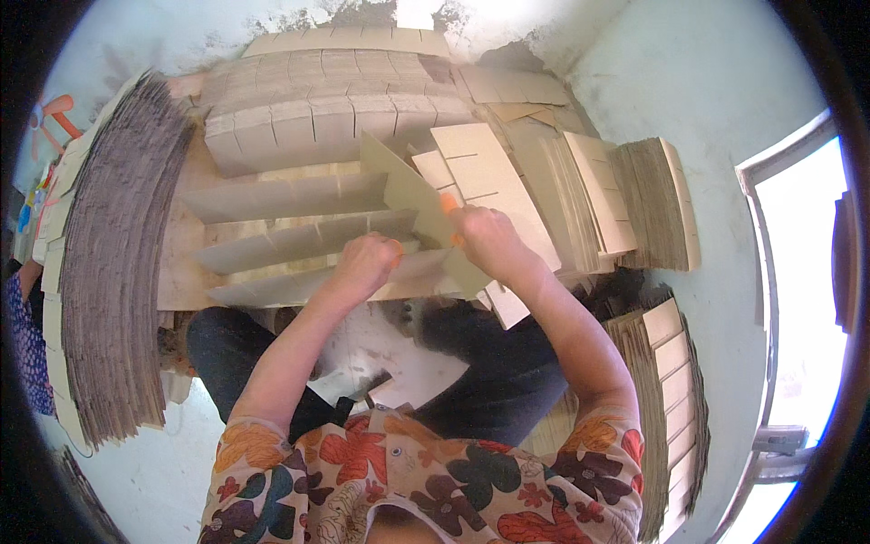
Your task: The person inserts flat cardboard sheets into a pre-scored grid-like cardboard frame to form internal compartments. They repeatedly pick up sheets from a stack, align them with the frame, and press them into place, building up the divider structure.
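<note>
Stacks of cut cardboard hem me in: a tall, ragged-edged pile (118, 263) at nine o'clock, a long slit-fronted block (308, 127) at eleven, a leaning bundle (600, 195) at two and another pile (675, 390) at four. Pale slotted sheets (494, 172) lie at one o'clock, crowding my right grip (489, 240). A dotted sleeve (27, 344) shows at nine, beyond the tall pile; a bright opening (802, 272) glows at three.

Before me on the tabletop (177, 267), three grey cardboard strips (281, 196) stand on edge, thin, flat and roughly parallel, reaching from nine o'clock toward the centre, where a slanted cross strip (408, 186) meets them. My right grip is clamped on this cross strip, with orange covers (449, 203) on its fingertips. My left grip (367, 263) curls at the nearest strip, partly hiding it; I cannot tell whether it pinches anything.
</note>
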Available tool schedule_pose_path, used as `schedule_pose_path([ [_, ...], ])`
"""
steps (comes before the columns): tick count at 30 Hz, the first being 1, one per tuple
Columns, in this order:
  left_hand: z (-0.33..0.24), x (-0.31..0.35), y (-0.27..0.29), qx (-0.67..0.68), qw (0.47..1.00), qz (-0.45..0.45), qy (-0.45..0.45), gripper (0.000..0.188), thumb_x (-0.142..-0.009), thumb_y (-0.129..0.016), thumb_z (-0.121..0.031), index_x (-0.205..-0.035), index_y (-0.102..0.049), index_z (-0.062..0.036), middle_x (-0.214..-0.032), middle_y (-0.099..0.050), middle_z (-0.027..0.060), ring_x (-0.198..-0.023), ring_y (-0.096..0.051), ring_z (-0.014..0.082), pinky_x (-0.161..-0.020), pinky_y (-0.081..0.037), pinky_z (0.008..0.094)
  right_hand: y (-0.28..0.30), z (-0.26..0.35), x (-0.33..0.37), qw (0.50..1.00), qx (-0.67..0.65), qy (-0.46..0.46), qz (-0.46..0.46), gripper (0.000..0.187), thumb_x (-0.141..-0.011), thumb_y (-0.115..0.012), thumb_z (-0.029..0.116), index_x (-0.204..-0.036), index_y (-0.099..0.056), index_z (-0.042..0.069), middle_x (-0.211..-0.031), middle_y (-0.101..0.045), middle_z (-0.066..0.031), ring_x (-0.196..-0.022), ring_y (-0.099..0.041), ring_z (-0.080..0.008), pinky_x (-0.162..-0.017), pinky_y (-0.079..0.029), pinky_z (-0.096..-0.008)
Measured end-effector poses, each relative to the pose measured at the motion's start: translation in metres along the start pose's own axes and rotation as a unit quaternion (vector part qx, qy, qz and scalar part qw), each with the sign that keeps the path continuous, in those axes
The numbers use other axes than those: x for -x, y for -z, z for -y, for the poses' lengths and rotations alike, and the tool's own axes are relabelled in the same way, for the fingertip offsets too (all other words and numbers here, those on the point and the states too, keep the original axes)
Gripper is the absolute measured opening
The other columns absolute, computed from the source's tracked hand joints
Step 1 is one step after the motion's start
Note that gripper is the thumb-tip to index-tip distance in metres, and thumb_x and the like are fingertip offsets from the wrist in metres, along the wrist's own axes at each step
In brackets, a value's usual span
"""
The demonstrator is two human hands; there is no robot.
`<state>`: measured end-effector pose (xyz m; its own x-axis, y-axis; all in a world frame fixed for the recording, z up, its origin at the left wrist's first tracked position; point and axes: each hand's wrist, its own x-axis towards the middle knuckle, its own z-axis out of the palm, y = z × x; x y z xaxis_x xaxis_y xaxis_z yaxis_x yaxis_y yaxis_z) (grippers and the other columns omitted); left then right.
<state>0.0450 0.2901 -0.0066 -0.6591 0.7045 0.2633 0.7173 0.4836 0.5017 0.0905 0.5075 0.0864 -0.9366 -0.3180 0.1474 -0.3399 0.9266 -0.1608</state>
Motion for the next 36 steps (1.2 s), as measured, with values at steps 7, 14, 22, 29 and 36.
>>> schedule_pose_path([
  [7, 0.001, 0.003, 0.000, -0.026, 1.000, 0.004, -0.004, 0.015, -0.074, -0.068, -0.012, -0.088, -0.067, -0.0065, -0.073, -0.062, 0.0151, -0.075, -0.061, 0.0331, -0.065, -0.050, 0.0440, -0.032, 0.011, 0.012, 0.998, 0.038, -0.021, 0.041, 0.007, -0.080, -0.055, 0.006, -0.085, -0.058, 0.002, -0.080, -0.061, -0.0169, -0.077, -0.062, -0.0348, -0.067, -0.050, -0.0449],
  [14, -0.017, 0.023, 0.035, 0.007, 0.997, -0.074, -0.008, 0.025, -0.074, -0.072, -0.019, -0.094, -0.067, -0.0051, -0.082, -0.063, 0.0131, -0.076, -0.061, 0.0311, -0.066, -0.050, 0.0393, 0.006, -0.073, 0.031, 0.921, 0.200, -0.217, -0.256, 0.044, -0.080, -0.069, 0.036, -0.112, -0.058, 0.008, -0.099, -0.063, -0.0173, -0.090, -0.060, -0.0331, -0.077, -0.050, -0.0426],
  [22, 0.001, 0.048, 0.049, -0.024, 0.988, -0.149, 0.014, 0.028, -0.069, -0.075, -0.016, -0.092, -0.067, -0.0025, -0.081, -0.066, 0.0119, -0.075, -0.060, 0.0286, -0.067, -0.048, 0.0391, 0.006, -0.112, 0.058, 0.882, -0.148, -0.417, -0.160, 0.045, -0.072, -0.078, 0.038, -0.077, -0.065, -0.004, -0.071, -0.065, -0.0129, -0.066, -0.062, -0.0200, -0.058, -0.048, -0.0345],
  [29, -0.001, 0.063, 0.062, -0.043, 0.987, -0.152, 0.043, 0.030, -0.069, -0.077, -0.016, -0.093, -0.067, -0.0020, -0.079, -0.065, 0.0145, -0.074, -0.060, 0.0298, -0.066, -0.049, 0.0392, 0.064, -0.078, 0.045, 0.799, -0.399, -0.406, -0.192, 0.036, -0.077, -0.075, 0.032, -0.068, -0.063, -0.002, -0.062, -0.058, -0.0030, -0.054, -0.050, -0.0093, -0.048, -0.042, -0.0289],
  [36, 0.000, 0.068, 0.054, -0.030, 0.989, -0.139, 0.042, 0.031, -0.071, -0.074, -0.019, -0.093, -0.066, 0.0003, -0.080, -0.066, 0.0126, -0.075, -0.058, 0.0292, -0.068, -0.046, 0.0399, 0.028, -0.087, 0.049, 0.834, -0.278, -0.459, -0.128, 0.039, -0.079, -0.072, 0.033, -0.093, -0.070, -0.003, -0.076, -0.068, -0.0095, -0.068, -0.060, -0.0131, -0.062, -0.049, -0.0307],
])
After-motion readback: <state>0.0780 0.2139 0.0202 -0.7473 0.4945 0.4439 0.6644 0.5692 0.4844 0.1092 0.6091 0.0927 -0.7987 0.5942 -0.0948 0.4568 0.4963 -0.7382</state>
